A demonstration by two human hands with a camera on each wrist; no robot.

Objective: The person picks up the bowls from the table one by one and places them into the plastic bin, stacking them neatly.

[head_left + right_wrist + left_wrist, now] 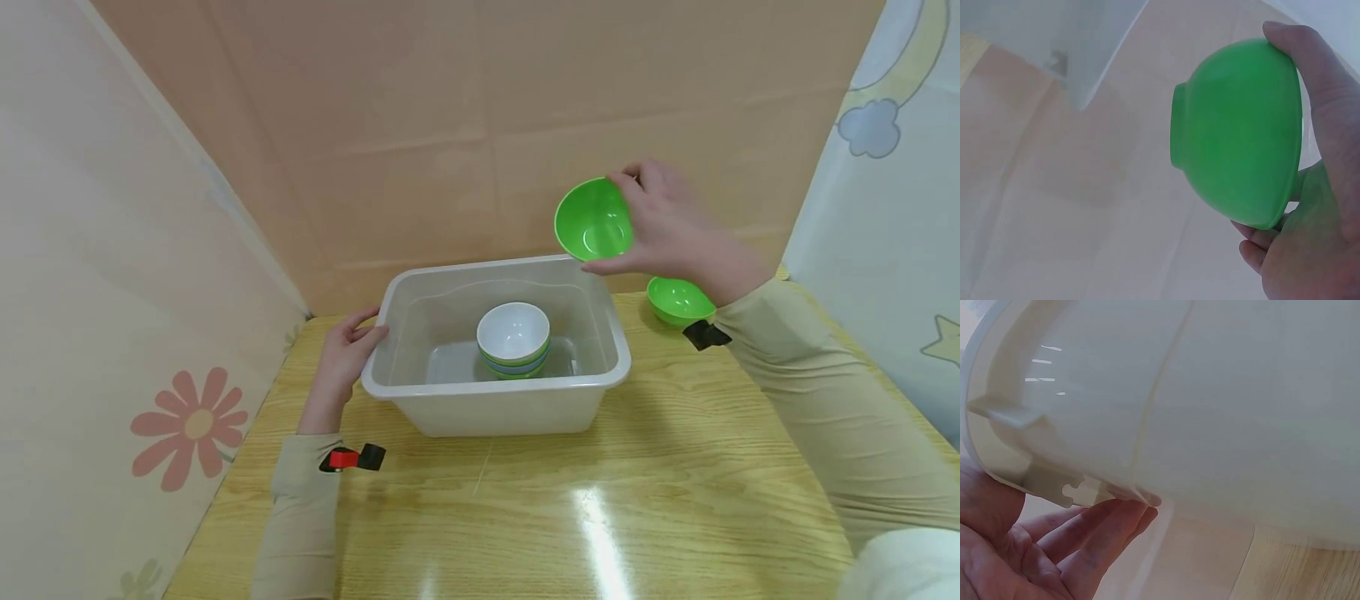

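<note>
A translucent white plastic tub (405, 387) stands on the wooden table (600, 517). Inside it sits a stack of bowls (514, 342) with a white one on top. My left hand (347, 348) rests against the tub's left rim, fingers fairly straight under the lip (1094, 528). My right hand (660, 225) holds a green bowl (594, 220) in the air above the tub's far right corner, tipped on its side, thumb and fingers on its rim (1241, 131). A second green bowl (677, 300) sits on the table to the right of the tub, partly behind my right wrist.
Peach cardboard walls close off the back and left. A panel with a flower print (191, 425) stands at the left and a pale printed curtain (885, 183) at the right. The glossy table stretches in front of the tub.
</note>
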